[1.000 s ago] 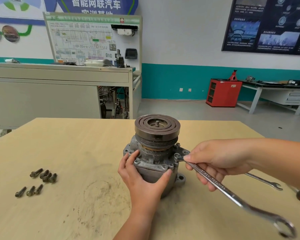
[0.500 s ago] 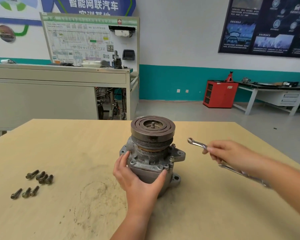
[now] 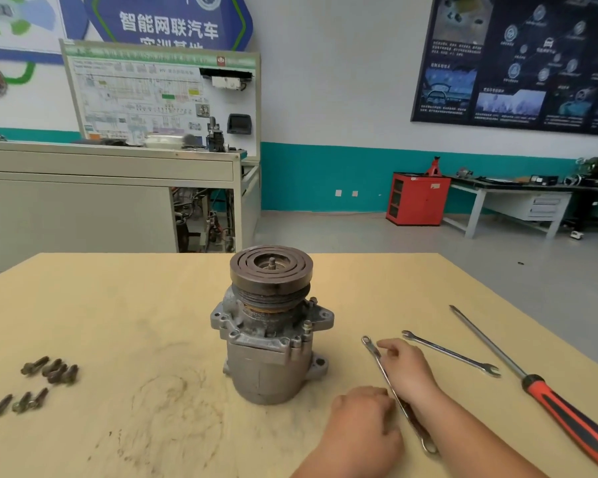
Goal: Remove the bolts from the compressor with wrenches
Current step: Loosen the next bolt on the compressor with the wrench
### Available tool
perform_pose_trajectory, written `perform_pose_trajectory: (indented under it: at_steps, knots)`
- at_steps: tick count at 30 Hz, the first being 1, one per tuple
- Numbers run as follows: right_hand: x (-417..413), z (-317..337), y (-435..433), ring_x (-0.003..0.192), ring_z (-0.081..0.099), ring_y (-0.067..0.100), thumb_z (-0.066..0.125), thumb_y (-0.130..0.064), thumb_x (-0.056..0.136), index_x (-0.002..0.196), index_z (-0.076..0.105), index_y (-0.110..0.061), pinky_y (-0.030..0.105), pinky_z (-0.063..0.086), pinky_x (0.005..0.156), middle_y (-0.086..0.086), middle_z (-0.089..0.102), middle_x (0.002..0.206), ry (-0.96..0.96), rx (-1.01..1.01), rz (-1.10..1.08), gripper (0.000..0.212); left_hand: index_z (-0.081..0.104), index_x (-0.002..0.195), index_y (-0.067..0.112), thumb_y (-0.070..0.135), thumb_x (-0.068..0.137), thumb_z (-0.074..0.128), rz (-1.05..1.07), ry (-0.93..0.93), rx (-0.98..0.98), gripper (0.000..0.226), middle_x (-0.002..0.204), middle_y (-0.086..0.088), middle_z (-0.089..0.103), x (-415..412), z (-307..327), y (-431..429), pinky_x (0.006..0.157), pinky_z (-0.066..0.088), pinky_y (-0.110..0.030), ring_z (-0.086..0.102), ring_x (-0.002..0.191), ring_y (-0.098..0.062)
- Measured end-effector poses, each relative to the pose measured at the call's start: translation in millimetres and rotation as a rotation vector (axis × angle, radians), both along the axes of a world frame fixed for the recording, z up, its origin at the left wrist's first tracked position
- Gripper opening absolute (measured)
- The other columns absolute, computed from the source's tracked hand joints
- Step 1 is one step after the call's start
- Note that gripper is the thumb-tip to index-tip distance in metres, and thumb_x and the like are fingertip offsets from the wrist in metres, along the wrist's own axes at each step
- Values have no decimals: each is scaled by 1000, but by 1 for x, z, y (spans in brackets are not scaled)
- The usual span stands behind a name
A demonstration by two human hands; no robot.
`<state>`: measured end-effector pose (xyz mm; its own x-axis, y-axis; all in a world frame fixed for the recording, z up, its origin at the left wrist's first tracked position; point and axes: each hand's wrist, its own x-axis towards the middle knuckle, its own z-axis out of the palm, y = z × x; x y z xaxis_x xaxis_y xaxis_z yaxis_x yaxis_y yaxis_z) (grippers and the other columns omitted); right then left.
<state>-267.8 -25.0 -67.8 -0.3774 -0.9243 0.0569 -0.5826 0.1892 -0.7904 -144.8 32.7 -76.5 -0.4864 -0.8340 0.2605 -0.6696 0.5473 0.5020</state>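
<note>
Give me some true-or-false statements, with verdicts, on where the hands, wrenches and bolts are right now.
1. The left hand and right hand are both off the compressor. True.
2. Seven loose bolts lie on the table left of the compressor. True.
3. A wrench sits on a compressor bolt. False: one wrench lies on the table partly under the right hand, the second wrench right of it.
4. The right hand holds the screwdriver. False: the screwdriver lies untouched at far right.
</note>
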Motion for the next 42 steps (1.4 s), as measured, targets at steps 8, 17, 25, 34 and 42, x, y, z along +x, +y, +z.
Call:
perform_pose_trajectory:
  at_steps: [8, 17, 25, 34, 42]
  knots:
    - [67, 59, 25, 46, 50, 6, 61, -19, 88, 80, 66, -21, 16, 42, 51, -5, 59, 53, -337, -369, 435, 10, 53, 125, 27, 2, 80, 51, 230, 913, -120, 52, 129, 15, 49, 47, 26, 21, 84, 45, -15, 57, 97, -8]
    - [87, 79, 32, 58, 66, 13, 67, -15, 84, 66, 66, -25, 23, 51, 55, -2, 68, 57, -218, -277, 399, 21, 40, 137, 21, -2, 78, 61, 242, 1040, 146, 67, 132, -2, 50, 42, 48, 26, 85, 47, -17, 60, 96, -10]
    - [91, 77, 27, 50, 55, 11, 71, -14, 82, 73, 66, -12, 21, 46, 47, -2, 62, 52, -503, -141, 337, 10, 42, 132, 28, 9, 75, 61, 224, 1233, 318, 62, 136, -4, 48, 39, 59, 26, 76, 48, -27, 62, 93, -3]
    - [87, 83, 26, 42, 54, -6, 72, -20, 80, 70, 62, -19, 10, 43, 45, -10, 61, 54, -19, -251, 374, 14, 26, 131, 32, 15, 58, 54, 228, 1302, 246, 80, 140, 10, 37, 31, 55, 33, 66, 45, -19, 61, 86, -7]
    - [80, 91, 22, 73, 53, 5, 64, -24, 82, 89, 69, -22, 10, 39, 67, -7, 52, 84, 326, -327, 474, 9, 27, 136, 32, 13, 60, 54, 253, 1304, 180, 83, 124, 21, 41, 31, 50, 38, 69, 48, -15, 60, 93, -17]
